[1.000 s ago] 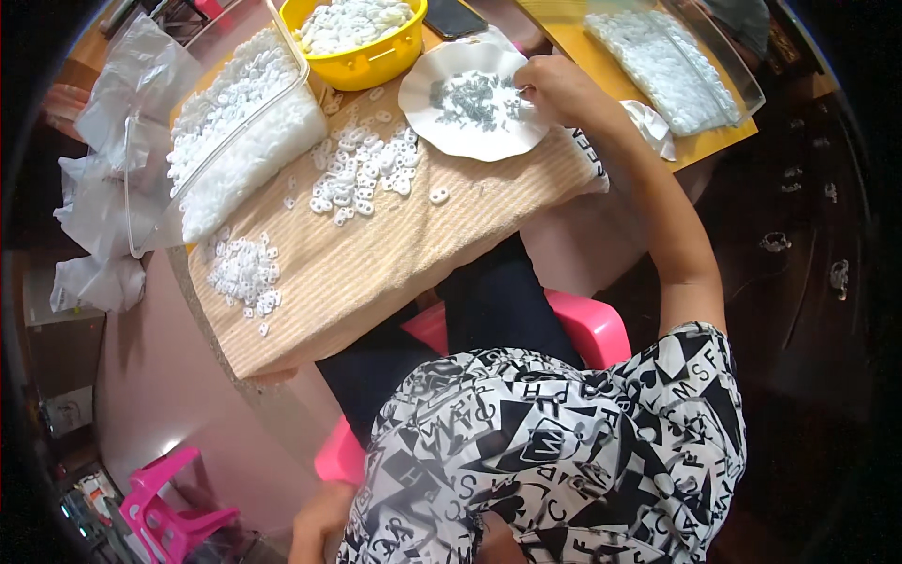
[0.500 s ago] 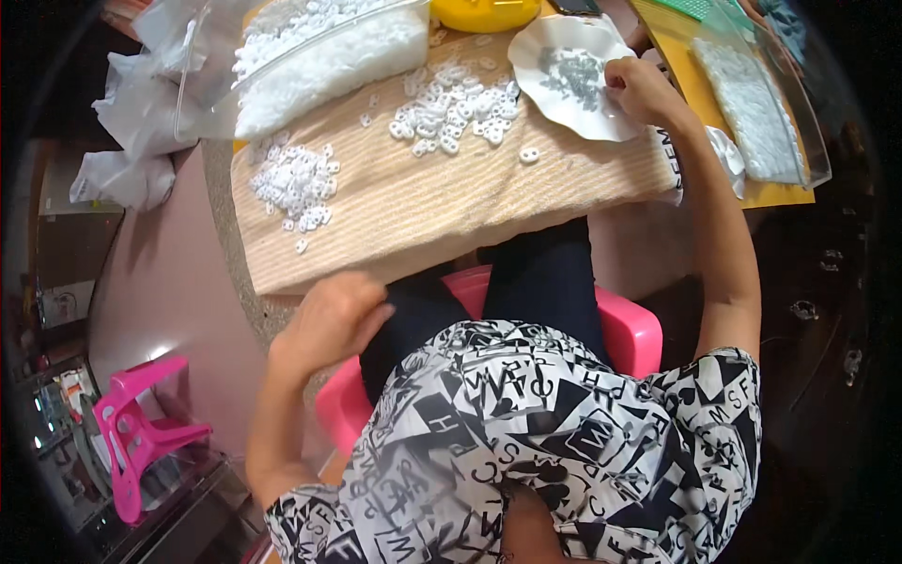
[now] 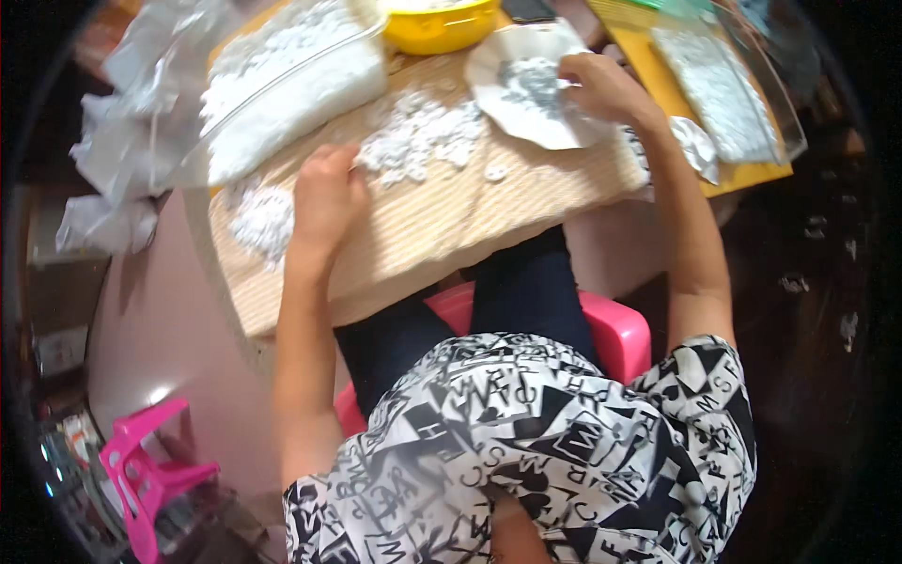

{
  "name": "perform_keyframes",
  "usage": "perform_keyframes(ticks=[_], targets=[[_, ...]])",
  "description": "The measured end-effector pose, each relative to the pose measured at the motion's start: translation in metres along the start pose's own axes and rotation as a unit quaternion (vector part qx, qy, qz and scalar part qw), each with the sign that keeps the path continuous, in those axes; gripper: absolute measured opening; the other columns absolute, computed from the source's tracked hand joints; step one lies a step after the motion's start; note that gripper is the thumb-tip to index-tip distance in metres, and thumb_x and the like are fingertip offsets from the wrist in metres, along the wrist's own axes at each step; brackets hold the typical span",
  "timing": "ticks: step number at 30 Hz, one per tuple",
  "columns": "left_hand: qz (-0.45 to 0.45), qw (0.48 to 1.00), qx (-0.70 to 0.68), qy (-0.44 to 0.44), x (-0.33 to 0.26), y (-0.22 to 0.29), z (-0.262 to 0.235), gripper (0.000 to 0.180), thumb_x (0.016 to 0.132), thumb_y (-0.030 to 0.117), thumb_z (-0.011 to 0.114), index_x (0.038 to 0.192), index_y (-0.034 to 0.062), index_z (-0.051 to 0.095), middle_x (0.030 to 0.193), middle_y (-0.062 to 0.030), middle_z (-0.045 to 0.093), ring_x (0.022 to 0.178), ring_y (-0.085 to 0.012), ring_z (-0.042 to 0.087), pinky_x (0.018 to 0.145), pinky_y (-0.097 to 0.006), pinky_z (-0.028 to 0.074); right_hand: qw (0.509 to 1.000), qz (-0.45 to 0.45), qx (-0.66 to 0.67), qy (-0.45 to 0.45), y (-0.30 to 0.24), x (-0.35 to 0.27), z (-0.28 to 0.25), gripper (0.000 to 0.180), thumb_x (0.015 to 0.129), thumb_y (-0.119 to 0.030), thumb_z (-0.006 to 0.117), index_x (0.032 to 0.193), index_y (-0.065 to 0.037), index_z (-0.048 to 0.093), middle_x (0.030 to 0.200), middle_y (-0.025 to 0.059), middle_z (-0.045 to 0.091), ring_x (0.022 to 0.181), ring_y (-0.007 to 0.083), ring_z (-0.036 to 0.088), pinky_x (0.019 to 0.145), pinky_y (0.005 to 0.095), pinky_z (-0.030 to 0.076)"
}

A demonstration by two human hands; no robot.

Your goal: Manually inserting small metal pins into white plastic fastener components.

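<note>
My right hand (image 3: pixel 606 87) is at the right side of a white wavy-rimmed plate (image 3: pixel 489 77), fingers pinched together over a heap of small grey pieces (image 3: pixel 532 80). What sits between those fingertips is too small to make out. On the cloth-covered board, my left hand (image 3: pixel 327 193) is curled, its fingertips by the left edge of a pile of small white oval plastic pieces (image 3: pixel 423 139). Blur and the hand itself hide what it holds, if anything. A second white pile (image 3: pixel 261 224) lies just left of that hand. One loose white piece (image 3: pixel 495 173) rests below the plate.
A clear bin of white pieces (image 3: pixel 301 108) stands at the back left, beside a yellow bowl (image 3: pixel 440 28). Another clear container (image 3: pixel 719 103) is at the right. Plastic bags (image 3: pixel 141 141) hang at the left; a pink stool (image 3: pixel 150 479) stands on the floor.
My left hand has moved from below the board's front edge up onto it, between the two white piles. My right hand stays at the plate. The whole view has shifted slightly.
</note>
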State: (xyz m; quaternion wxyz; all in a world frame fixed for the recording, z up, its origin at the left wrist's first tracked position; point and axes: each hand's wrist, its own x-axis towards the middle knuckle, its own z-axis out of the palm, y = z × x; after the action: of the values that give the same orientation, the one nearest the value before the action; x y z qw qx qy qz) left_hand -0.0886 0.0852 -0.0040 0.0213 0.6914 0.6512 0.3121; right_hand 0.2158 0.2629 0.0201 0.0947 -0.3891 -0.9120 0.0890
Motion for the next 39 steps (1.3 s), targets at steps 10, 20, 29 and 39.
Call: perform_keyframes(ticks=[10,20,29,39], targets=[[-0.03,0.999,-0.012,-0.002,-0.001,-0.005,0.019,0.016,0.063,-0.003,0.061,0.077,-0.0003,0.055,0.07,-0.0152,0.054,0.066,-0.0296,0.054,0.061,-0.036,0.043,0.995,0.073,-0.027,0.069,0.021,-0.005,-0.002,0.018,0.069,-0.005,0.054,0.085,-0.007,0.063,0.076,0.0151,0.061,0.071,0.0277,0.059,0.064,0.0332,0.046],[-0.208,0.921,-0.32,0.083,-0.026,0.005,-0.003,0.013,0.074,0.003,0.062,0.086,0.0002,0.059,0.073,-0.0011,0.058,0.067,-0.0074,0.052,0.062,-0.022,0.043,0.995,0.051,-0.079,0.043,0.006,0.026,0.014,0.011,0.065,-0.003,0.052,0.073,0.0,0.059,0.075,0.0222,0.058,0.074,0.0371,0.057,0.065,0.0424,0.045],[-0.272,0.793,-0.541,0.071,-0.041,0.028,-0.01,0.015,0.074,-0.002,0.06,0.089,-0.0019,0.059,0.074,-0.0048,0.059,0.066,-0.0108,0.056,0.061,-0.023,0.047,0.991,0.043,-0.075,0.102,-0.004,0.003,0.023,0.008,0.066,-0.005,0.048,0.065,-0.001,0.054,0.068,0.0212,0.056,0.069,0.037,0.057,0.062,0.045,0.044],[-0.26,0.587,-0.763,0.071,-0.025,0.023,-0.015,0.021,0.078,-0.007,0.05,0.099,-0.0034,0.053,0.085,-0.0129,0.058,0.078,-0.0238,0.06,0.066,-0.031,0.05,0.976,0.117,0.061,0.175,-0.008,0.006,0.02,0.018,0.069,-0.003,0.051,0.085,-0.004,0.059,0.072,0.017,0.059,0.068,0.0286,0.059,0.062,0.0338,0.045]])
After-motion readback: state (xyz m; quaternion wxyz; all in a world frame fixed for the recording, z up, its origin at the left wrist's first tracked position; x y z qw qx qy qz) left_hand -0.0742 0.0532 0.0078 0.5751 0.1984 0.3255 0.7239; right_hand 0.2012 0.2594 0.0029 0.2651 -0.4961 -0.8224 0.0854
